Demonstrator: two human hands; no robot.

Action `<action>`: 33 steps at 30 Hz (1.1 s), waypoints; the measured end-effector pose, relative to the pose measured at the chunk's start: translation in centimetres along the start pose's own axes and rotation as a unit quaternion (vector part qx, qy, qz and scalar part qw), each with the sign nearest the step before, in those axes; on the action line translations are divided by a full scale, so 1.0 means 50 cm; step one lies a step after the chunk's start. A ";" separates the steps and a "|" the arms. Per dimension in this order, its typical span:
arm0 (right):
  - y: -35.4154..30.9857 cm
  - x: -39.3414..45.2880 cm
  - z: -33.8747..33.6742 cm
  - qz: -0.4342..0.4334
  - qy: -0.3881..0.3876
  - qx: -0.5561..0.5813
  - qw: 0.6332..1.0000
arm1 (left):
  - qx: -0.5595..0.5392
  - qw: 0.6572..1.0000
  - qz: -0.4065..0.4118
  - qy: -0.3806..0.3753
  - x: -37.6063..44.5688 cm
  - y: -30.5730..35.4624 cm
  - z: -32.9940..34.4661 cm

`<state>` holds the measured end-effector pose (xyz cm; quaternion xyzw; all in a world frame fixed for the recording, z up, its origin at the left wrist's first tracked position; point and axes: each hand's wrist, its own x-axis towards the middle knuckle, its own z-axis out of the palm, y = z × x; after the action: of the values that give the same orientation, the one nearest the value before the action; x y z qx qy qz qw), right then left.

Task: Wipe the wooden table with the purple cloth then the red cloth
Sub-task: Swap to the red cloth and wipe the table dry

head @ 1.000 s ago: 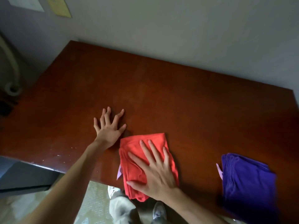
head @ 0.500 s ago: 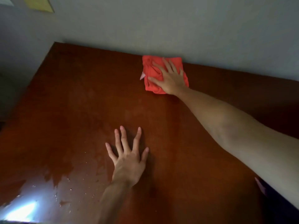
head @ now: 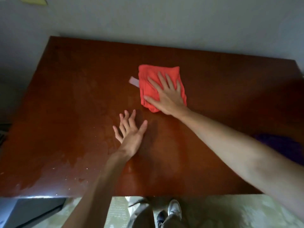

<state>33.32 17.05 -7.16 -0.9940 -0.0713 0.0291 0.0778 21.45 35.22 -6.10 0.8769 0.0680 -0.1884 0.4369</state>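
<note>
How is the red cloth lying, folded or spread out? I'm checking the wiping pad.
Folded: the red cloth forms a thick compact pad under the right hand.

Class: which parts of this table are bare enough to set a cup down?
Free: the left half, beyond the left hand, and the far strip behind the red cloth. Crowded: the middle, under both hands, and the right edge with the purple cloth.

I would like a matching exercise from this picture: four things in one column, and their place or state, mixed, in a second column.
1. folded red cloth
2. purple cloth
3. left hand
4. right hand

a. flat on the bare wooden table
b. at the right edge, partly behind the forearm
c. pressing on a cloth
d. mid-table, under a palm

Pairs: 1-d, 2-b, 3-a, 4-c
</note>
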 end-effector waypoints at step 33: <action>-0.123 0.271 0.006 0.058 0.008 0.035 0.998 | 0.365 0.901 0.216 0.095 0.044 -0.227 -0.242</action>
<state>45.85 25.11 -7.13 -0.9934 -0.0121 0.0279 0.1110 23.52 51.60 -8.72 0.9819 -0.1551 -0.0170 0.1072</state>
